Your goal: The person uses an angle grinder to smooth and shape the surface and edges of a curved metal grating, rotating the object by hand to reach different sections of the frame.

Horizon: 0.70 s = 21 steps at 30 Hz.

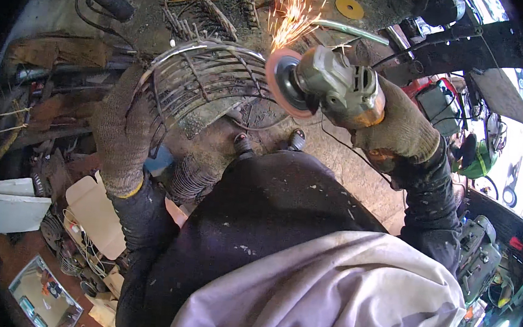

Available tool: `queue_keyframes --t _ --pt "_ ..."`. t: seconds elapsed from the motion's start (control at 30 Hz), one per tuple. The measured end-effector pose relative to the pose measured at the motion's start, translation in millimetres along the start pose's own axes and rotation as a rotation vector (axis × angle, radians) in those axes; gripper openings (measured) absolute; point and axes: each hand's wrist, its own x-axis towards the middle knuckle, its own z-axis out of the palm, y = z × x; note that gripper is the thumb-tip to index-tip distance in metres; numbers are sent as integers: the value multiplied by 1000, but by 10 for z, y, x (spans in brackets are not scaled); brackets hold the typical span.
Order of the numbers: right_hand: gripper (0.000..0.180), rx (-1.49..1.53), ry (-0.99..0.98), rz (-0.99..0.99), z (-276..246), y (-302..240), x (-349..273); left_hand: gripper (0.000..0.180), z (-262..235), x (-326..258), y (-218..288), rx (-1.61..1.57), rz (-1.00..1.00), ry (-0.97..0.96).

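The left hand, in a knit glove, has its fingers closed on the left side of a curved wire cage; their tips are partly hidden. The gloved right hand has its fingers clamped around a grinder, whose disc stands against the cage's right end. The exact contact spot is hidden, but sparks fly toward the far edge of the floor, where metal rods and 1 yellow disc lie.

The likeliest trouble is a kick: if the disc snags between 2 wires, the grinder could jump, since just 1 hand grips it. A loose left grip could let the cage twist and pinch the disc. The cable hangs near the right forearm and could catch. Below, 2 feet in open sandals would take any hot falling bits.
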Motion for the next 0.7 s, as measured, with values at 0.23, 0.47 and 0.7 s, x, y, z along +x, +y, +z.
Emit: queue_keyframes --t 0.23,0.47,0.7 --pt "90 -477 142 -185 205 -217 67 43 -24 128 235 38 5 -98" --pt "92 -773 341 -128 414 -209 -36 42 3 157 288 47 80 -56" --pt "90 -871 356 -189 452 -79 -55 40 21 243 339 129 58 -57"
